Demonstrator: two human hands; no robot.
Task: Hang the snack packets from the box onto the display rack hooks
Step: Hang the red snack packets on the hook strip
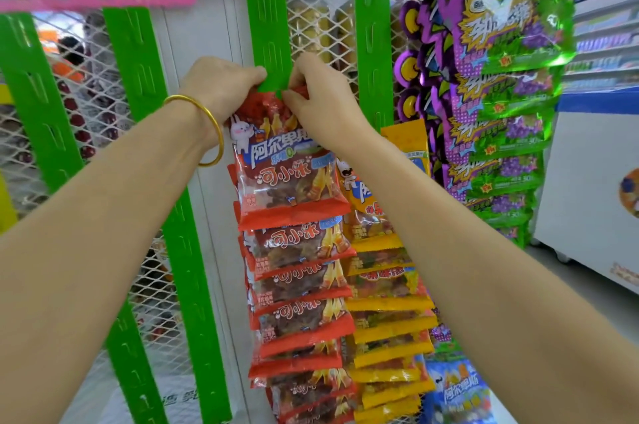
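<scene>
- While the bare green strips (34, 105) toward the left edge of the display rack carry nothing, they look like free hanging room; white wire mesh (100, 84) shows behind them.
- Next comes the left hand (224, 84), a gold bangle (209, 133) on its wrist. Its fingers are curled, pinching the top left corner of the red packet (276, 160) against the left edge of the middle strip (268, 36).
- That packet lies flat on the middle strip. Its crumpled top edge is caught between the two hands and its body drops just below them, overlapping the top of the red column (297, 285) already hung down the strip.
- Judging by this, the step in hand is fixing this packet's header onto a hook tab. The tab is hidden under the fingers, so I cannot tell whether it has caught.
- The next move likely calls for pressing the header hole over the tab, then easing both grips off gently to check that the packet holds.
- On the other side, the right hand (318, 102) grips the top right corner, thumb and fingers closed on the foil, touching the strip's right edge.
- Further right, the yellow packets (383, 306) hang on the neighbouring strip, then the purple and green packets (501, 112) at the rack's right edge.
- A white freezer (587, 188) stands beyond; the box is out of view.
</scene>
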